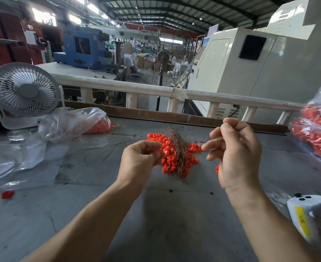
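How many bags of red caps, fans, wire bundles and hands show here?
Bags of red caps: 2, left bag and right bag
Fans: 2, desk fan and floor fan
Wire bundle: 1
Hands: 2, left hand and right hand
Total: 7

caps [172, 156]: bright orange-red, plain, mid-worktop.
stray cap [7, 194]: same orange-red, near the left edge.
wires [176, 148]: copper-brown, faintly shiny.
worktop [99, 205]: grey, mottled with dark scuffs and spots.
fan [23, 89]: white, pale grey grille.
left bag [71, 121]: clear film, orange-red showing through.
right bag [318, 129]: clear, glossy, orange-red inside.
device [305, 214]: white, yellow label with dark print, black buttons.
strip [156, 114]: cardboard brown, far edge.
rail [137, 87]: off-white.
machine [80, 48]: blue.
cabinet [241, 72]: cream, black vent.
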The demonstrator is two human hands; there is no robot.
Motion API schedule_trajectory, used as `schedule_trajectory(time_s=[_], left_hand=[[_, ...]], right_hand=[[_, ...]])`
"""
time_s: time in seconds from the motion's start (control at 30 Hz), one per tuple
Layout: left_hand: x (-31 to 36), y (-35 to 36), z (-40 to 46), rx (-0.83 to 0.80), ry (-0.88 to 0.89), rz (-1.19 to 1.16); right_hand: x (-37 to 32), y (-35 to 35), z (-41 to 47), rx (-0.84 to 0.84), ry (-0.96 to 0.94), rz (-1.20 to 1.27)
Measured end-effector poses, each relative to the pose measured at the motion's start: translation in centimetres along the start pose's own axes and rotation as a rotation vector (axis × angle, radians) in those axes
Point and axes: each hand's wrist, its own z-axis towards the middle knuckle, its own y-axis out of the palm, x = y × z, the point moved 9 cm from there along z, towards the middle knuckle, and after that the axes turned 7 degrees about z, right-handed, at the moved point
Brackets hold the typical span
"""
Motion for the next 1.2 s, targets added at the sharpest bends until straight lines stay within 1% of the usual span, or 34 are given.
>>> schedule_trajectory(time_s=[0.1,0.17,0.2,0.27,0.33,0.43,0.5,0.77,0.9,1.03,1.2], left_hand=[[-0.4,0.5,-0.1,-0.045,-0.078,-0.183],[-0.5,0.6,-0.1,-0.06,-0.109,-0.275],[-0.5,0.7,-0.1,-0.071,-0.117,-0.312],[-0.5,1.2,-0.2,-0.112,-0.126,-0.37],[-0.5,1.6,-0.4,-0.155,-0.129,-0.403],[-0.3,2.0,-0.5,-0.195,-0.108,-0.398],[-0.1,2.1,-0.6,-0.212,-0.091,-0.376],[0.6,2.4,-1.1,-0.255,-0.059,-0.375],[0.8,2.4,-1.2,-0.266,-0.067,-0.395],[0.8,2.5,-1.2,-0.266,-0.067,-0.409],[0.5,2.5,-1.0,-0.264,-0.065,-0.403]], right_hand=[[1.8,-0.9,0.5,0.094,0.204,0.126],[2.9,-1.2,0.6,0.115,0.339,0.191],[3.4,-1.3,0.6,0.104,0.4,0.189],[4.4,-0.8,0.2,0.027,0.488,0.119],[5.4,0.1,-0.6,-0.065,0.527,0.039],[5.9,0.7,-1.5,-0.115,0.495,-0.1],[5.7,1.1,-1.7,-0.139,0.439,-0.202],[4.6,2.9,-2.2,-0.301,0.206,-0.454],[3.8,3.0,-2.2,-0.293,0.136,-0.46],[3.7,3.1,-2.2,-0.303,0.12,-0.431],[3.7,3.4,-2.3,-0.338,0.094,-0.487]])
